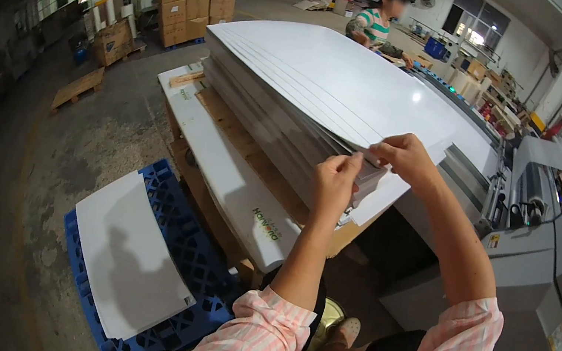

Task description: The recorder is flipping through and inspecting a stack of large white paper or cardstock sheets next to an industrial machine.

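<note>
A tall stack of large white paper sheets [329, 71] lies in front of me, its top sheets fanned in steps along the left edge. At the stack's near corner, my right hand [401, 155] pinches the edge of the upper sheets between thumb and fingers. My left hand [337, 180] is just beside it, lower at the same corner, its fingers closed with the thumb up. Whether the left fingers grip a sheet edge is hidden. The corner between the hands is slightly lifted from the sheets below.
On the floor at left, a blue plastic pallet [158, 188] bears a smaller pile of white sheets [128, 254]. A grey machine [547, 245] stands close on the right. Cardboard boxes [184, 8] are stacked at the far left. Another person [375, 23] is beyond the stack.
</note>
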Action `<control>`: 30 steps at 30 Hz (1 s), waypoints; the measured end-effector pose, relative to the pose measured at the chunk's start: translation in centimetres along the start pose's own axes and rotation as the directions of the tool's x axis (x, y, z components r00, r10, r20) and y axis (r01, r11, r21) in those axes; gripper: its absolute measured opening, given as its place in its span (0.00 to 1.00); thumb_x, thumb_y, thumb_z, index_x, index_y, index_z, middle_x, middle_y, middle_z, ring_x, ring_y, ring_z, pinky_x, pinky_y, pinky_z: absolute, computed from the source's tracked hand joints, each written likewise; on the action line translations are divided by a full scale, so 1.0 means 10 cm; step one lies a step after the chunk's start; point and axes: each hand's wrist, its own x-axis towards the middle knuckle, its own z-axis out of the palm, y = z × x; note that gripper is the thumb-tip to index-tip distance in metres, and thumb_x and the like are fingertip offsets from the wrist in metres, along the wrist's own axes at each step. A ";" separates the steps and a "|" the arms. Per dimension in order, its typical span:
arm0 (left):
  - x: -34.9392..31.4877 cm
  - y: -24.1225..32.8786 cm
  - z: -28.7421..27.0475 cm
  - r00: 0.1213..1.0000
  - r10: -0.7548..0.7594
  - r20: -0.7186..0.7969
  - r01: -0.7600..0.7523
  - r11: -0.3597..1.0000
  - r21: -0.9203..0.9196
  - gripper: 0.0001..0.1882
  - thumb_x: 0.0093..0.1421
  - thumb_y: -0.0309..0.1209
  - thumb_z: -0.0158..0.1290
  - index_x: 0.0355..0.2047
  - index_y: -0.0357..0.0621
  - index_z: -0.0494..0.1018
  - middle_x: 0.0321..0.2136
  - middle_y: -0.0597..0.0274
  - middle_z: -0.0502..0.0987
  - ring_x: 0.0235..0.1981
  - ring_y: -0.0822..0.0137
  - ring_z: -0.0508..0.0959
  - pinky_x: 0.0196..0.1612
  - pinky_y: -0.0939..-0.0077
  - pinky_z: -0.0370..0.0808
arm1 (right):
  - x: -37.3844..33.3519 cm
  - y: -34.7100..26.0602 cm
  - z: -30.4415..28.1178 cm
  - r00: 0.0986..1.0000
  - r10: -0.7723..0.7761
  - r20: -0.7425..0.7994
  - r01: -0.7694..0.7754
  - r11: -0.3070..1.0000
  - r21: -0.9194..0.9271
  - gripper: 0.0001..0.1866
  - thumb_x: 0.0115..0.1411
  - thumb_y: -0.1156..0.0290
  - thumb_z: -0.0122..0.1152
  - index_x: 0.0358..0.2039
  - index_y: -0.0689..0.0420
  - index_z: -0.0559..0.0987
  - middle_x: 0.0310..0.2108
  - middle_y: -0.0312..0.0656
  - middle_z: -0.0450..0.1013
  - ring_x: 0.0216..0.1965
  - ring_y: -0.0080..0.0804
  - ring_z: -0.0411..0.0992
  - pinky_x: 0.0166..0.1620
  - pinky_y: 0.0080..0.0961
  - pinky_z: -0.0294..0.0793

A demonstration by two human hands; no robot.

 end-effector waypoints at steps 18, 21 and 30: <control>-0.02 -0.16 0.03 0.995 0.099 0.005 -0.098 0.979 0.180 0.19 0.60 0.39 0.49 0.23 0.34 0.72 0.17 0.51 0.72 0.17 0.60 0.75 0.23 0.67 0.68 | -0.01 -0.32 -0.15 0.706 -0.531 -0.469 0.365 0.840 -0.402 0.10 0.57 0.65 0.57 0.29 0.58 0.79 0.23 0.46 0.73 0.25 0.44 0.72 0.30 0.33 0.69; 0.01 -0.25 0.09 0.990 0.142 0.026 -0.144 0.969 0.202 0.15 0.57 0.36 0.51 0.25 0.34 0.73 0.20 0.57 0.72 0.21 0.65 0.74 0.24 0.71 0.68 | -0.12 -0.10 0.00 0.707 -0.636 -0.310 0.452 0.743 -0.494 0.09 0.56 0.68 0.56 0.27 0.60 0.78 0.22 0.47 0.71 0.25 0.46 0.70 0.30 0.35 0.68; 0.01 -0.23 0.05 0.971 0.238 0.004 -0.231 0.941 0.248 0.14 0.60 0.37 0.48 0.33 0.37 0.73 0.29 0.47 0.73 0.32 0.49 0.75 0.35 0.62 0.70 | -0.23 0.00 0.21 0.877 -0.468 -0.111 0.345 0.773 -0.533 0.12 0.58 0.63 0.53 0.32 0.57 0.80 0.31 0.43 0.75 0.36 0.42 0.71 0.36 0.35 0.70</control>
